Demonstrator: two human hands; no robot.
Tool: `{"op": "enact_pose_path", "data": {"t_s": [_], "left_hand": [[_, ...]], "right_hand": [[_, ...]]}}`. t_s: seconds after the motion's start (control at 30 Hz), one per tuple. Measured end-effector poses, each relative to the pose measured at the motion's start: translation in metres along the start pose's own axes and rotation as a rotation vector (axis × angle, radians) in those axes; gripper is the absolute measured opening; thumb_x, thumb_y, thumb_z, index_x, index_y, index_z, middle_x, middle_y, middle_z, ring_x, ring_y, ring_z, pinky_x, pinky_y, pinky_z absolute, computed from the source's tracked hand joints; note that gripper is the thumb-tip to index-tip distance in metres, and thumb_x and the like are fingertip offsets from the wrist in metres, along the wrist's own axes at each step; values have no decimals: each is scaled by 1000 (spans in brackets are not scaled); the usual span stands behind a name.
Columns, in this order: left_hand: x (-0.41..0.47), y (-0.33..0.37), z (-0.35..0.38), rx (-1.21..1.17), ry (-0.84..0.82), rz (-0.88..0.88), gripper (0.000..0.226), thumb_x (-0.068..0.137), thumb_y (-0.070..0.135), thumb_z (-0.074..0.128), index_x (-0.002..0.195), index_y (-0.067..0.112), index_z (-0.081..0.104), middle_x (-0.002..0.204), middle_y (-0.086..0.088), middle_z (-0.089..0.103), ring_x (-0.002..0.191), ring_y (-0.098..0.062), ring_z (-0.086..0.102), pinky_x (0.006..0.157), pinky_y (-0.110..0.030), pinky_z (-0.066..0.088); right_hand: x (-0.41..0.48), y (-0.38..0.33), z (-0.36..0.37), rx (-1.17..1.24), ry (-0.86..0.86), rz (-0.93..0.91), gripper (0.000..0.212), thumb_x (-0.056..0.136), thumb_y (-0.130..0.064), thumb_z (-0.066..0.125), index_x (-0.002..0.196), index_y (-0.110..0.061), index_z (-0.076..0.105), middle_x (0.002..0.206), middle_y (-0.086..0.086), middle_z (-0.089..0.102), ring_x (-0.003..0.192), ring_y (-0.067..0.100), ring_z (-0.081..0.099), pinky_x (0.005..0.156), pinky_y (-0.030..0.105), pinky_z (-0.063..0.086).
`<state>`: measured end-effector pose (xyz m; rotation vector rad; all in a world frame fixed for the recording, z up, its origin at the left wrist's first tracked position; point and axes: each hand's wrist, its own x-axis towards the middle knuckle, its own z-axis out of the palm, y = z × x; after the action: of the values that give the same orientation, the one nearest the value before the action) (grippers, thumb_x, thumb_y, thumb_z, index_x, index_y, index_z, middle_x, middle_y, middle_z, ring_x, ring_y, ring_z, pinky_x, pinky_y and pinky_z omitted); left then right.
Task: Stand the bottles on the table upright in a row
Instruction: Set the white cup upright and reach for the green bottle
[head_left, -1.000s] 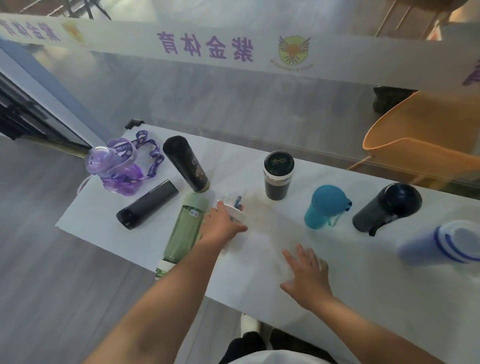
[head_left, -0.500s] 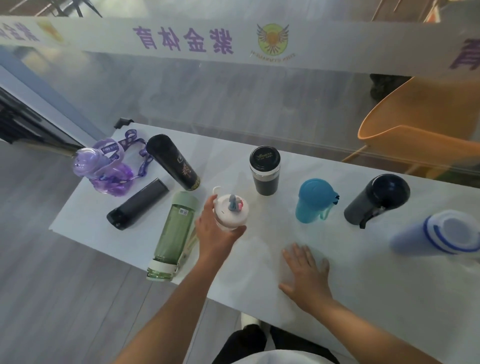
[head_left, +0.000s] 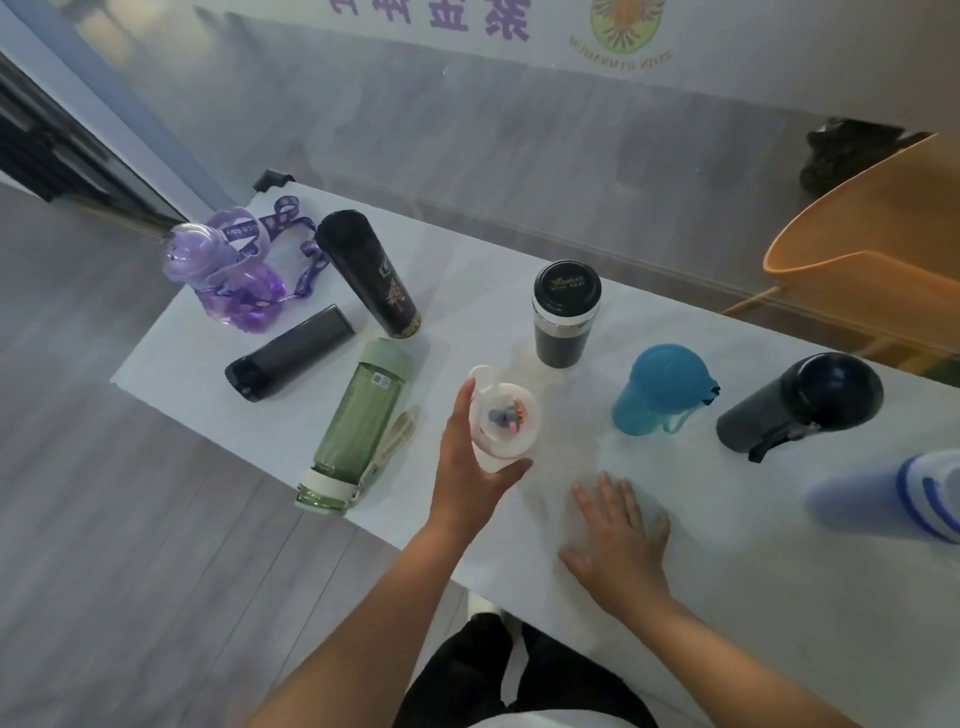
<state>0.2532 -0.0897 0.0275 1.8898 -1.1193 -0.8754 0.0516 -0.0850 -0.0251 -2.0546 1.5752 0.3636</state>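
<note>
Your left hand (head_left: 470, 480) has its fingers (head_left: 460, 410) wrapped round the white bottle (head_left: 501, 423), upright mid-table (head_left: 727, 519), body mostly hidden under its lid; your right hand (head_left: 618, 540) lies flat, fingers spread, holding nothing; blue-striped bottle (head_left: 893, 499) blurred, cut off at right edge

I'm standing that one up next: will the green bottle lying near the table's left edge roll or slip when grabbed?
The green bottle lies on its round side near the table edge, so a nudge could roll it off. It looks empty, so probably light. Its smooth clear wall may be slippery; its loose strap would likely dangle.
</note>
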Motion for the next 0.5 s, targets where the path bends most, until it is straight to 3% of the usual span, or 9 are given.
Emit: {"op": "enact_pose_path", "data": {"t_s": [0.13,0.23,0.33,0.43,0.5], "left_hand": [[-11,-4,-29,89,11,18,110,68,29,88,148,49,15,148,18,32,137,-10,36,114,-41,35],[-20,-22,-70,225,136,-51,98,73,37,83,149,38,21,150,7,34,137,-15,33,113,-44,34],[-27,-53,-117,387,220,-184,96,73,47,80,149,29,25,148,-1,38,136,-22,35,111,-49,35],[-30,-87,-149,453,149,-367,101,68,53,80,149,29,26,148,-2,40,135,-25,39,109,-52,37],[-27,-110,-161,384,83,-434,99,60,59,81,141,36,31,139,-1,50,121,-24,53,99,-51,48]], "right_hand": [[-2,-9,2,-46,34,-44,85,86,-60,50,151,-40,0,163,3,0,149,29,1,114,58,14],[-7,-25,7,-4,88,-128,90,78,-63,59,151,-40,12,161,4,17,147,31,19,108,59,25],[-16,-46,18,30,62,-190,84,83,-63,53,150,-42,6,163,1,6,149,29,10,114,56,15],[-22,-72,21,34,-34,-206,78,89,-60,45,150,-43,-1,162,-5,-12,149,23,-9,118,48,3],[-25,-90,22,65,-42,-183,76,90,-58,47,150,-43,3,162,-5,-10,149,22,-10,119,46,3]]}}
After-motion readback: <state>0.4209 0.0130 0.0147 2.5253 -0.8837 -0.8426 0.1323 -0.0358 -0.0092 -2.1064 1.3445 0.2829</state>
